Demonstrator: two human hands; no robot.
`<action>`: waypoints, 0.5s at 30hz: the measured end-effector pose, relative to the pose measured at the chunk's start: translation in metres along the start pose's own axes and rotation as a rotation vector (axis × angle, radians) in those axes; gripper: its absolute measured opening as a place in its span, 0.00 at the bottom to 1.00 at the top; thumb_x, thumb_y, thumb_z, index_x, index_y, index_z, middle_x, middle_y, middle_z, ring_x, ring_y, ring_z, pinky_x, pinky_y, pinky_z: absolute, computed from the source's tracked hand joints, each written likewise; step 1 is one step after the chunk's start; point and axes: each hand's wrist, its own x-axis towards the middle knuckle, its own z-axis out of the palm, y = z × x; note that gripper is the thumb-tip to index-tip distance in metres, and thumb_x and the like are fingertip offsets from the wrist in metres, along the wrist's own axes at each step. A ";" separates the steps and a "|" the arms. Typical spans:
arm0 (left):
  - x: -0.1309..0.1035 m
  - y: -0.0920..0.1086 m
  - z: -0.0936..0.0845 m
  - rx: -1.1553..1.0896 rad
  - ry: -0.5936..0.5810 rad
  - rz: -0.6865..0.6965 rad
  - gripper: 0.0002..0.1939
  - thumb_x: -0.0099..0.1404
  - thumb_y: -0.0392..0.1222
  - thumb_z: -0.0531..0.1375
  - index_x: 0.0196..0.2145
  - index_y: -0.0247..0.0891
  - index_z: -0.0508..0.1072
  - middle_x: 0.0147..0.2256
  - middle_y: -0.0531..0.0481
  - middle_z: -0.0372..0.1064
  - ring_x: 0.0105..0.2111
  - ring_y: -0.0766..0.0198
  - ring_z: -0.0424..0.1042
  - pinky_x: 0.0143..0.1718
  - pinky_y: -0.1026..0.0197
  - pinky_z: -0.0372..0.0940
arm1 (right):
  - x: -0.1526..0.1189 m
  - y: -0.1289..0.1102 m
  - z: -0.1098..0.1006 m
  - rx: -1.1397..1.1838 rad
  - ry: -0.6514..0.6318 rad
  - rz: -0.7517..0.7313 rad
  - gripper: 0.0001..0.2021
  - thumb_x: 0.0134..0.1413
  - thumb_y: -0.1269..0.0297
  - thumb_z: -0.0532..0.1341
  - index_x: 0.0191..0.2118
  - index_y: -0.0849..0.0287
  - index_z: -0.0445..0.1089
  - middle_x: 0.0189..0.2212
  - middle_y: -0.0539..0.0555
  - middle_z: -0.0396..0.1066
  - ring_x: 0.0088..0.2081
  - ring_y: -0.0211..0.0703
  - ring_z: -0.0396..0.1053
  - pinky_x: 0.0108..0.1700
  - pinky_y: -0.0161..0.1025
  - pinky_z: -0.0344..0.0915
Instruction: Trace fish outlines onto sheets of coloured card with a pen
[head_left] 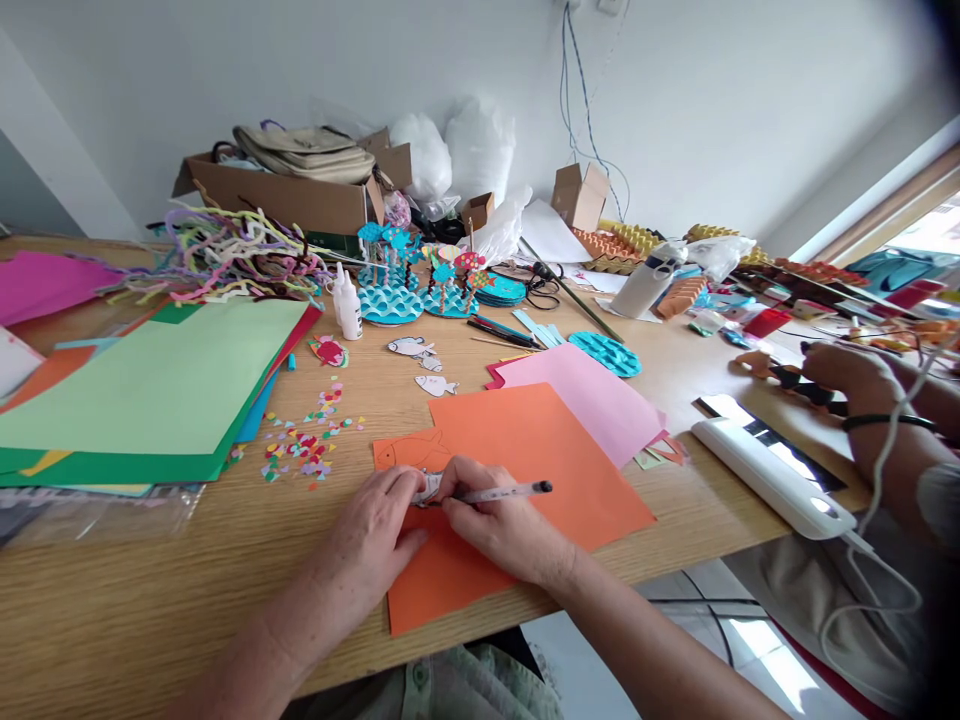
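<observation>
An orange sheet of paper (547, 440) lies before me, with the outline of a fish drawn near its upper left corner. My right hand (487, 520) is closed around a pen (510, 492), its tip hidden behind the fingers. Below the drawn outline, a small white paper fish cutout (429, 488) is on the orange sheet. My left hand (375, 520) has its bent fingertips on the cutout's left end, holding it down. More fish cutouts (436, 385) lie beyond the sheet, beside a red paper fish (328, 350).
Confetti dots (304, 450) and stacked coloured paper (150, 390) are on the left. Behind stand glue bottles (348, 308) and blue fish decorations (390, 290). Pink paper (577, 395) lies partly under the orange sheet. On the right, another person's hands (855, 380) work near a white device (769, 475).
</observation>
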 end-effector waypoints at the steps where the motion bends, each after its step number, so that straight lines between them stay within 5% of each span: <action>1: 0.000 0.000 0.000 0.005 -0.008 -0.003 0.18 0.51 0.24 0.55 0.39 0.37 0.64 0.40 0.46 0.67 0.43 0.54 0.67 0.44 0.51 0.64 | -0.001 0.002 0.000 0.022 0.046 -0.005 0.08 0.44 0.78 0.52 0.27 0.57 0.60 0.20 0.44 0.60 0.22 0.33 0.55 0.24 0.30 0.52; 6: 0.001 0.002 -0.002 0.027 -0.027 -0.012 0.18 0.51 0.24 0.55 0.39 0.38 0.64 0.41 0.46 0.67 0.43 0.53 0.67 0.44 0.51 0.64 | 0.000 0.009 0.002 -0.004 0.242 0.016 0.03 0.53 0.71 0.52 0.32 0.57 0.62 0.23 0.47 0.65 0.24 0.36 0.62 0.28 0.32 0.58; 15: 0.000 0.003 -0.007 0.026 -0.050 0.002 0.17 0.54 0.25 0.52 0.40 0.38 0.67 0.43 0.45 0.68 0.45 0.55 0.66 0.48 0.51 0.62 | 0.006 0.002 0.006 -0.232 0.115 -0.038 0.05 0.55 0.72 0.51 0.34 0.57 0.62 0.26 0.50 0.71 0.24 0.37 0.66 0.28 0.32 0.59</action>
